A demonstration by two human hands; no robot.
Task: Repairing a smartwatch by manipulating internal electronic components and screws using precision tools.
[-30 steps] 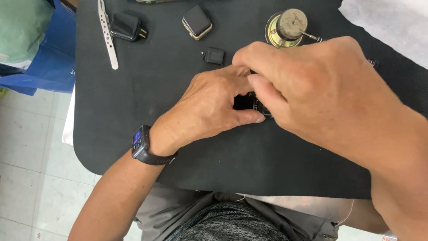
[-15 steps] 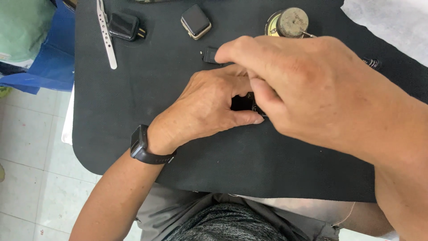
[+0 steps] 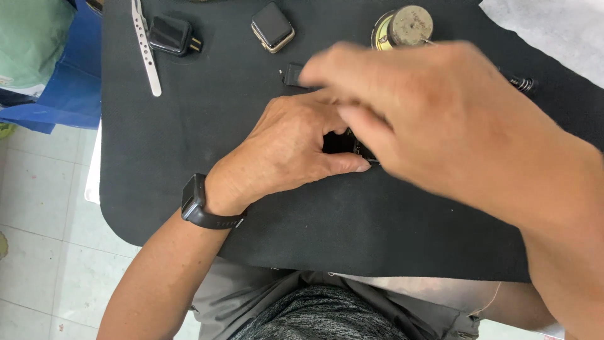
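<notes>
Pinched between both hands, a small dark part point(image 3: 343, 143) is held down on the black mat point(image 3: 189, 138), roughly mid-mat. The left hand point(image 3: 286, 154) is curled tight around it, thumb pressed flat; the right hand point(image 3: 434, 116) is blurred, fingers closed in on the same part. Toward the mat's far edge a square watch body point(image 3: 272, 26), a black plug point(image 3: 170, 34), a pale strap point(image 3: 145, 47) and a round tin point(image 3: 402, 26) can be seen.
</notes>
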